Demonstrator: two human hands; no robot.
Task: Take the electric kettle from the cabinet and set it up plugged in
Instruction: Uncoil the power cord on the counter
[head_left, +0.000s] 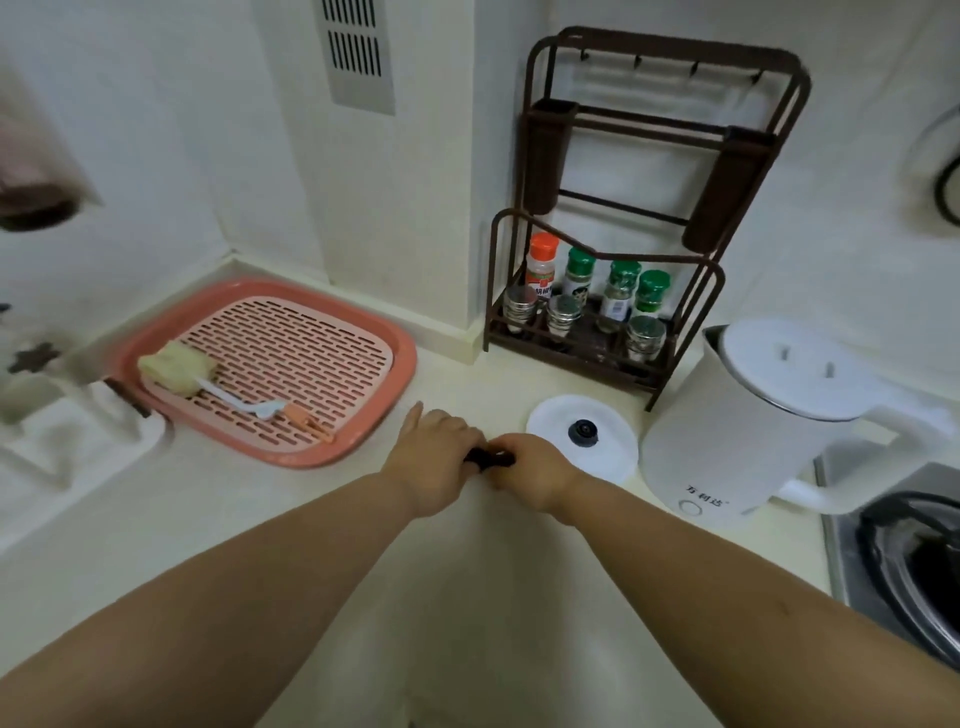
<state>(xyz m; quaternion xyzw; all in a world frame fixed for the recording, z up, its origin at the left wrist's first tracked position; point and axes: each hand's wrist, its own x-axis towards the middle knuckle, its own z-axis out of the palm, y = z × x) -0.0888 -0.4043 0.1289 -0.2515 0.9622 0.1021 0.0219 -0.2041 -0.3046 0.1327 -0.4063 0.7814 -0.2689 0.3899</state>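
Head view: hands (483, 467) hide dark cord (488, 458).

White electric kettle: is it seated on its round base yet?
No. The white electric kettle stands on the counter beside the round white base, whose connector is exposed.

both arms come into view bare from the bottom corners, with no sleeve, cuff or glove anywhere along them up to the frame edge. the forearms look broad near the camera and taper toward the wrists, a stretch the wide lens exaggerates. the left hand (434, 457) wears no ring, watch or band that can be seen, and its wrist is plain. the right hand (530, 475) is likewise unadorned, with nothing around the wrist behind it. a small dark mark sits on the right forearm well back from the hand. nails are too small to judge.
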